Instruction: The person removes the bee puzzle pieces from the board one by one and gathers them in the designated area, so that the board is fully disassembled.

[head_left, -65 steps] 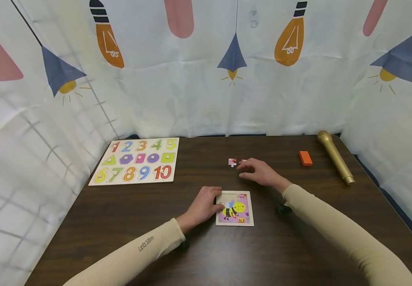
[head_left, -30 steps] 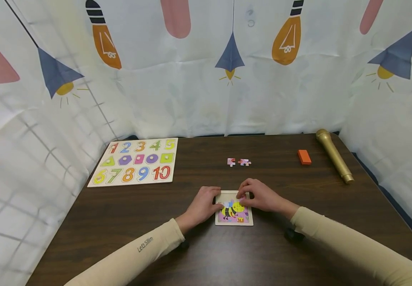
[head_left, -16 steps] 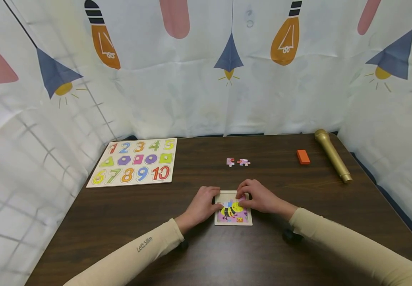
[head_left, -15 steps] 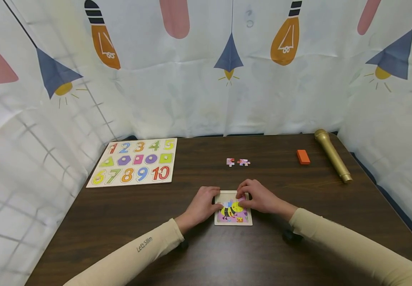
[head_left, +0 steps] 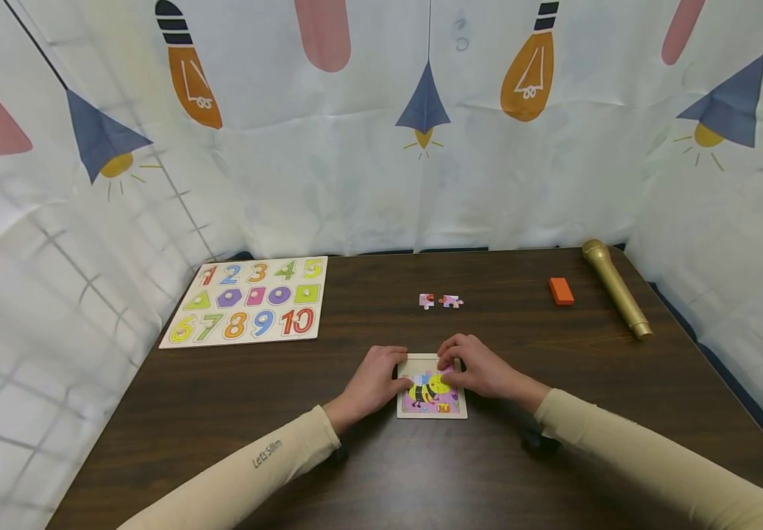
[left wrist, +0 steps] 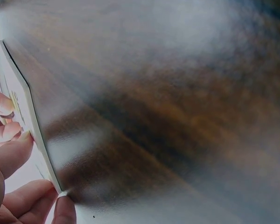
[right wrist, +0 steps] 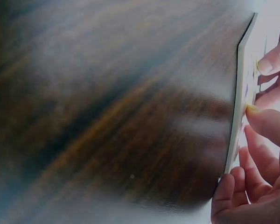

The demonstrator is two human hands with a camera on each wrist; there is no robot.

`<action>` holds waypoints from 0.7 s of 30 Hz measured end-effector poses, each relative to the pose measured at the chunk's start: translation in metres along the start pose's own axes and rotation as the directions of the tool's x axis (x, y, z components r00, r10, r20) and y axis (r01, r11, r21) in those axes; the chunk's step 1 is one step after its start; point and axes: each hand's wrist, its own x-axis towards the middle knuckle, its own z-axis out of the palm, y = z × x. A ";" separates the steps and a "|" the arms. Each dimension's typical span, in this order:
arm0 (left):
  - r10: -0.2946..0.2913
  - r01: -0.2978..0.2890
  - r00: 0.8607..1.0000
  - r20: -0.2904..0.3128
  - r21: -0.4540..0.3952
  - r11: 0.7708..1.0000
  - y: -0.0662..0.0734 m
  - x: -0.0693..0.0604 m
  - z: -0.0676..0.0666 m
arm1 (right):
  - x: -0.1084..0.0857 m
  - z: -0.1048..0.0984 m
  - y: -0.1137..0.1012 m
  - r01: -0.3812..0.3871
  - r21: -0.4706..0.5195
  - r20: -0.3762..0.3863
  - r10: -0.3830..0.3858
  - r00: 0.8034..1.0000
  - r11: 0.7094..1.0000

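A small square bee jigsaw puzzle (head_left: 432,414) in a pale wooden frame lies on the table; bare wood shows along its upper left. My left hand (head_left: 371,380) grips the frame's left edge, its thumb on the picture and other fingers along the side. At the upper right of the picture, my right hand (head_left: 480,366) curls its thumb and index finger together over a pink puzzle piece, mostly hidden by the fingers. In the right wrist view that thumb touches the picture, with other fingers at the frame's edge. Two loose pink puzzle pieces (head_left: 451,301) lie beyond the frame.
A number and shape board (head_left: 321,329) lies at the back left of the dark wooden table (head_left: 381,471). Toward the back right are an orange block (head_left: 561,291) and a gold microphone (head_left: 616,288). A patterned white curtain (head_left: 355,184) hangs behind and at both sides.
My right hand has come from beside the loose pieces down to the puzzle's upper right, and stays there nearly still over the last second. My left hand keeps its hold on the frame.
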 end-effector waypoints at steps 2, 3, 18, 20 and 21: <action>0.001 -0.001 1.000 0.002 0.003 1.000 0.000 0.000 0.000 | 0.000 0.000 0.000 0.001 0.002 -0.004 -0.001 1.000 1.000; 0.000 0.000 1.000 0.002 0.004 1.000 0.000 0.000 0.000 | -0.001 0.001 0.001 0.005 0.000 -0.007 -0.005 1.000 1.000; -0.017 0.017 0.999 0.027 0.017 1.000 0.001 0.003 0.000 | -0.003 0.002 0.002 0.033 0.013 -0.009 -0.033 0.999 0.999; 0.002 -0.003 1.000 0.024 0.038 0.999 0.003 0.002 0.000 | -0.003 0.003 0.003 0.036 0.014 -0.009 -0.035 0.999 0.999; 0.017 -0.018 1.000 0.019 0.049 0.999 0.005 0.002 0.001 | -0.003 0.003 0.003 0.038 0.014 -0.010 -0.038 0.999 0.999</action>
